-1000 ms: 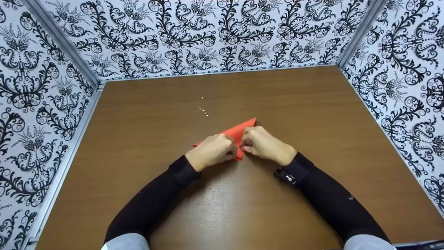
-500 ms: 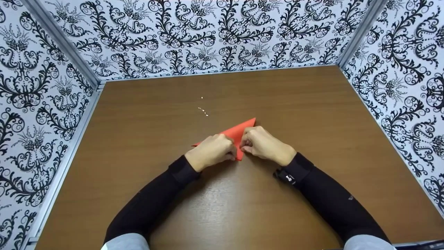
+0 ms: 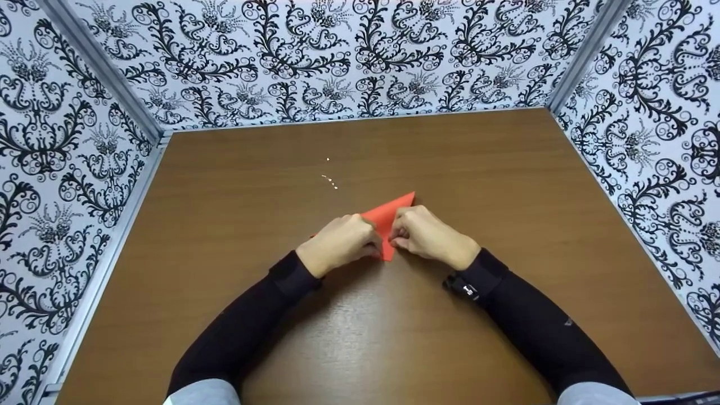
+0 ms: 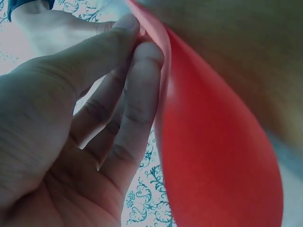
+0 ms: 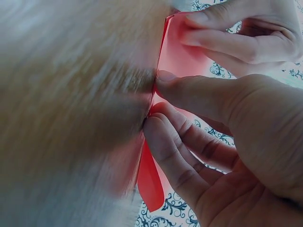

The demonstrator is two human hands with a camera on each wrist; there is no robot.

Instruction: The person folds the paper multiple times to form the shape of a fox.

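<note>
A folded sheet of red-orange paper [image 3: 388,215] stands out between the two hands near the middle of the table, one pointed corner aimed up and right. My left hand [image 3: 344,241] pinches its near-left part; in the left wrist view, thumb and fingertips meet at the paper's edge, and a broad flap [image 4: 215,142] bows out beyond them. My right hand [image 3: 430,236] grips the right side with curled fingers. Seen from the right wrist, its thumb and fingers close on the paper's long edge, low by the tabletop. Much of the left half is hidden under my left hand.
The brown wooden table [image 3: 478,163] is bounded by walls [image 3: 315,62] with a black-and-white scroll pattern and grey metal posts [image 3: 585,53]. Small white specks [image 3: 330,180] lie beyond the paper. A small dark device [image 3: 462,287] sits at the right wrist.
My left hand has shifted slightly left along the paper, covering more of its left corner. The right hand and the paper's upper corner stay almost in place.
</note>
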